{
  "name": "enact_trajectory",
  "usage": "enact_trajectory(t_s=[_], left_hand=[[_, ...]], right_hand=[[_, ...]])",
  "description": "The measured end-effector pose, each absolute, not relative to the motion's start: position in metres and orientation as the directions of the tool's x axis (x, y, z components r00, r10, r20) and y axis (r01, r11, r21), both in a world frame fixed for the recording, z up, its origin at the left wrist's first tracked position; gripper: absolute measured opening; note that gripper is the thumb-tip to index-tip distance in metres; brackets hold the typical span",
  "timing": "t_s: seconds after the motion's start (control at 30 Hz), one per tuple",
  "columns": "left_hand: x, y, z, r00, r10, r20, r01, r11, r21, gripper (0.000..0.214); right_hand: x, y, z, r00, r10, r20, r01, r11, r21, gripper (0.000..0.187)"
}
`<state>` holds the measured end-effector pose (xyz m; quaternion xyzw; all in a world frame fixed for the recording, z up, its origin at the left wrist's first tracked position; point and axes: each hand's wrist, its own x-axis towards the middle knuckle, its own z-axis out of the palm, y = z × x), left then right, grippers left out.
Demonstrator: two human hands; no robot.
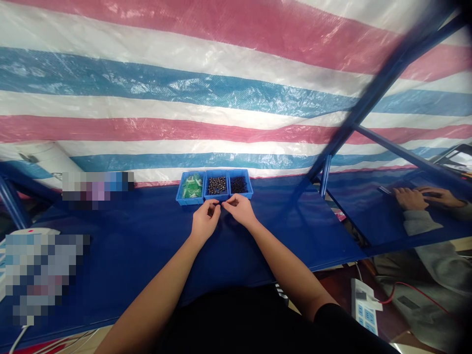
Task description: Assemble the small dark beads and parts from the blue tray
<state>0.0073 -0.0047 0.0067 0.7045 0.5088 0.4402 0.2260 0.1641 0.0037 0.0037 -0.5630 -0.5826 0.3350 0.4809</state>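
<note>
My left hand [205,220] and my right hand [239,209] meet just in front of three small blue bins. Thumb and fingers are pinched on both hands, with the fingertips close together. Whatever lies between them is too small to make out. The left bin [190,201] holds green and clear pieces, perhaps in plastic. In the middle bin [216,197] lie many small metallic and dark parts. Many small black parts, possibly screws, fill the right bin [245,195].
The bins stand on a blue table [155,255] against a striped tarp [221,93]. A blue metal frame [354,123] rises at the right. Beyond it, another person's hands [424,197] work at a second table. A power strip [365,309] hangs low right. Blurred items sit left.
</note>
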Motion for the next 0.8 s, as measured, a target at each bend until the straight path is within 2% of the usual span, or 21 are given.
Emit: enact_trajectory(t_s=[0.2,0.43,0.7,0.8], left_hand=[[0.0084,-0.0041,0.0056,0.155,0.909,0.386,0.522,-0.407,0.75,0.021],[0.0084,-0.0052,0.0063,0.14,0.913,0.384,0.501,-0.4,0.767,0.022],[0.0058,-0.003,0.0045,0.08,0.917,0.391,0.514,-0.374,0.772,0.023],[0.0059,-0.0039,0.0041,0.098,0.917,0.387,0.523,-0.378,0.764,0.023]], right_hand=[[0.1634,0.0072,0.0032,0.082,0.99,0.118,0.089,0.111,-0.99,0.031],[0.1627,0.0054,0.0055,0.076,0.993,0.092,0.024,0.091,-0.996,0.034],[0.1592,0.0033,0.0081,-0.156,0.985,0.072,-0.081,0.06,-0.995,0.033],[0.1577,0.0037,0.007,-0.111,0.991,0.081,-0.063,0.074,-0.995,0.029]])
